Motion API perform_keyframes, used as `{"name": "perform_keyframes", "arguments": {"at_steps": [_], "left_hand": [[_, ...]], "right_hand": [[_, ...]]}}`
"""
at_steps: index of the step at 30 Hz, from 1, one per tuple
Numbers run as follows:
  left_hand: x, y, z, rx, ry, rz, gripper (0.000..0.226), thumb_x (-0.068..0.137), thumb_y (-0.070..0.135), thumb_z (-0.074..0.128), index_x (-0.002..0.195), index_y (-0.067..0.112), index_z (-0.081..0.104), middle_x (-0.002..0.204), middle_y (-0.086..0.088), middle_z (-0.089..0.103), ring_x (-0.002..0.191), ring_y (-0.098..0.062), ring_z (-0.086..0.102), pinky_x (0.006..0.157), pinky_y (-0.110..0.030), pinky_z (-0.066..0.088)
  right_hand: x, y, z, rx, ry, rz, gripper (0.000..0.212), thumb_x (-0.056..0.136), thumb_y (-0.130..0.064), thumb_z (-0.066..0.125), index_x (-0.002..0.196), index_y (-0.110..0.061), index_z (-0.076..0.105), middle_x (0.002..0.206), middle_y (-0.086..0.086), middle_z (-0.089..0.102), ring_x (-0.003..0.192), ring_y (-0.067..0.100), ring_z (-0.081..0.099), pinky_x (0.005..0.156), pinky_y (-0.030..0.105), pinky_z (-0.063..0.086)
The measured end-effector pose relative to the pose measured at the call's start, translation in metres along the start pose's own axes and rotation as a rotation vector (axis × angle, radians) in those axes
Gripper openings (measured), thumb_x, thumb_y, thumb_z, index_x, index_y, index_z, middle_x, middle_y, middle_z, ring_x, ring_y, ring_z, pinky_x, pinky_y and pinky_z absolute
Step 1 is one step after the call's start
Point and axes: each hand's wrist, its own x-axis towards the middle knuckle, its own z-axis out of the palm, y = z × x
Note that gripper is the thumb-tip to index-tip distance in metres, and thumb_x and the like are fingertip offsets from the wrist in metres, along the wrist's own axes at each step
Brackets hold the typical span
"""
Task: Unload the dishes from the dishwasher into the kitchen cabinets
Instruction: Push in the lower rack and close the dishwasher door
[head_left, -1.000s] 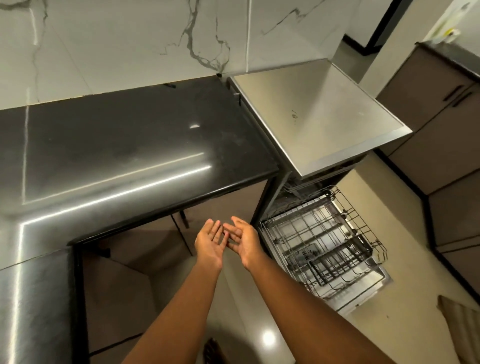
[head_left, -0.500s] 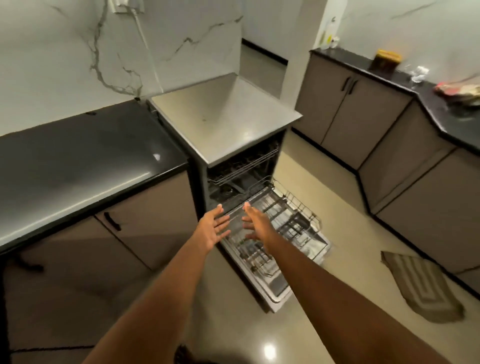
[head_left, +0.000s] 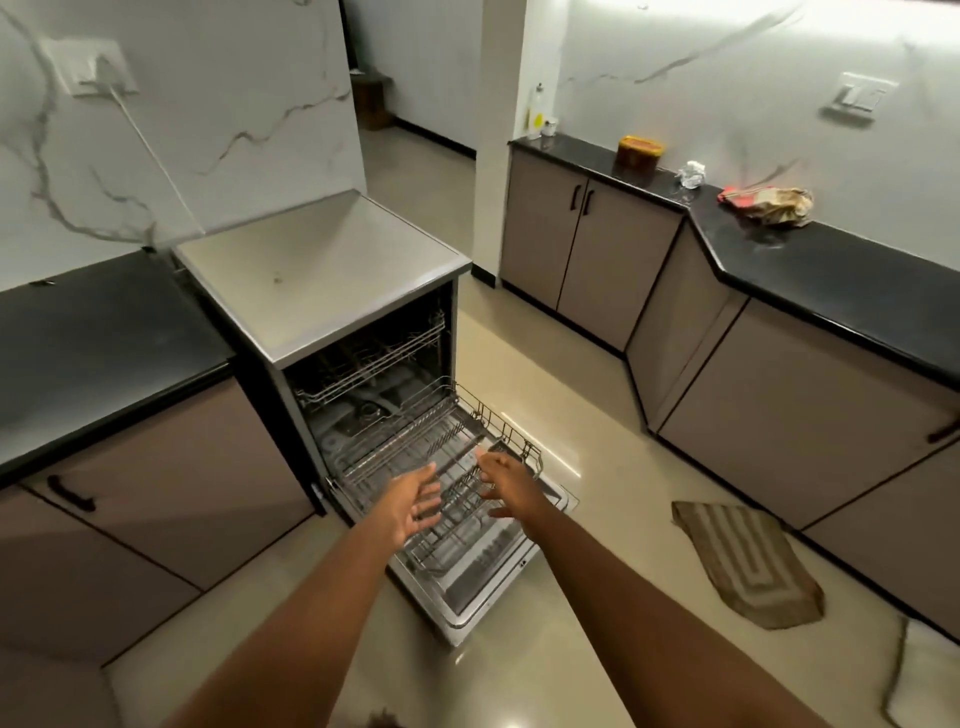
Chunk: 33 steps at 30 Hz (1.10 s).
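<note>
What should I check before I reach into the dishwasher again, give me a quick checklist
1. Dishwasher door fully down: ok, it lies flat.
2. Lower rack pulled out: ok, it sits out over the door.
3. Dishes left in the lower rack: cannot tell; only bare wires show, and both hands hide part of it.
4. Upper rack unloaded: cannot tell, it is still pushed in and dark.
5. Left hand free: ok, fingers spread, holding nothing.
6. Right hand free: ok, open above the rack, no grip on anything.
</note>
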Motion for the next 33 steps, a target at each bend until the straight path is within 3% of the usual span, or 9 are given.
{"name": "perform_keyframes", "arguments": {"at_steps": [3, 6, 13, 17, 23, 27, 30, 33], "left_hand": [[0.014, -0.011, 0.01, -0.012, 0.025, -0.037, 0.037, 0.095, 0.03, 0.06, 0.127, 0.011, 0.053, 0.134, -0.017, 0.057, 0.122, -0.033, 0.056, 0.093, -0.045, 0.053], [0.033, -0.017, 0.017, -0.03, 0.037, -0.077, 0.046, 0.096, 0.029, 0.059, 0.136, 0.009, 0.05, 0.137, -0.018, 0.055, 0.125, -0.034, 0.054, 0.099, -0.048, 0.05], [0.098, -0.019, 0.032, -0.109, 0.063, -0.172, 0.043, 0.097, 0.028, 0.057, 0.134, 0.008, 0.049, 0.139, -0.019, 0.053, 0.126, -0.034, 0.053, 0.101, -0.047, 0.048], [0.126, -0.013, 0.053, -0.137, 0.045, -0.224, 0.04, 0.099, 0.026, 0.055, 0.134, 0.008, 0.049, 0.142, -0.019, 0.051, 0.129, -0.035, 0.05, 0.104, -0.049, 0.046], [0.164, 0.019, 0.065, -0.1, 0.033, -0.163, 0.044, 0.102, 0.027, 0.049, 0.142, 0.012, 0.044, 0.143, -0.018, 0.05, 0.128, -0.034, 0.052, 0.103, -0.048, 0.047], [0.194, 0.021, 0.064, -0.165, 0.11, -0.194, 0.041, 0.101, 0.027, 0.05, 0.138, 0.011, 0.048, 0.139, -0.018, 0.054, 0.121, -0.032, 0.056, 0.103, -0.048, 0.047], [0.22, 0.013, 0.064, -0.224, 0.186, -0.229, 0.041, 0.099, 0.03, 0.055, 0.135, 0.012, 0.052, 0.134, -0.015, 0.058, 0.115, -0.028, 0.058, 0.096, -0.043, 0.05], [0.241, 0.003, 0.07, -0.25, 0.299, -0.301, 0.041, 0.099, 0.033, 0.055, 0.133, 0.01, 0.054, 0.133, -0.012, 0.059, 0.12, -0.026, 0.056, 0.094, -0.041, 0.047]], "right_hand": [[0.013, 0.006, -0.022, 0.007, 0.004, 0.029, 0.025, 0.099, -0.052, 0.047, 0.113, -0.032, 0.054, 0.115, 0.001, 0.06, 0.102, 0.023, 0.063, 0.078, 0.037, 0.057], [0.033, 0.013, -0.037, 0.016, 0.024, 0.075, 0.025, 0.098, -0.051, 0.049, 0.111, -0.03, 0.055, 0.109, 0.002, 0.061, 0.102, 0.025, 0.063, 0.08, 0.038, 0.057], [0.095, 0.024, -0.07, 0.024, 0.026, 0.179, 0.04, 0.1, -0.045, 0.049, 0.129, -0.018, 0.055, 0.118, 0.01, 0.061, 0.105, 0.028, 0.062, 0.075, 0.035, 0.057], [0.124, 0.017, -0.099, -0.027, 0.027, 0.243, 0.038, 0.099, -0.045, 0.051, 0.124, -0.017, 0.058, 0.123, 0.018, 0.06, 0.097, 0.025, 0.06, 0.071, 0.033, 0.056], [0.171, 0.01, -0.126, -0.054, 0.022, 0.318, 0.043, 0.096, -0.048, 0.055, 0.121, -0.014, 0.06, 0.111, 0.011, 0.063, 0.086, 0.022, 0.06, 0.061, 0.028, 0.053], [0.215, 0.014, -0.131, -0.091, -0.025, 0.351, 0.043, 0.096, -0.048, 0.056, 0.123, -0.014, 0.06, 0.111, 0.011, 0.062, 0.089, 0.022, 0.06, 0.072, 0.035, 0.057], [0.257, 0.019, -0.135, -0.13, -0.072, 0.362, 0.033, 0.097, -0.043, 0.057, 0.116, -0.017, 0.062, 0.125, 0.017, 0.061, 0.093, 0.024, 0.06, 0.085, 0.04, 0.057], [0.298, 0.026, -0.148, -0.116, -0.124, 0.437, 0.028, 0.098, -0.036, 0.057, 0.115, -0.014, 0.063, 0.132, 0.022, 0.059, 0.11, 0.035, 0.064, 0.094, 0.045, 0.056]]}}
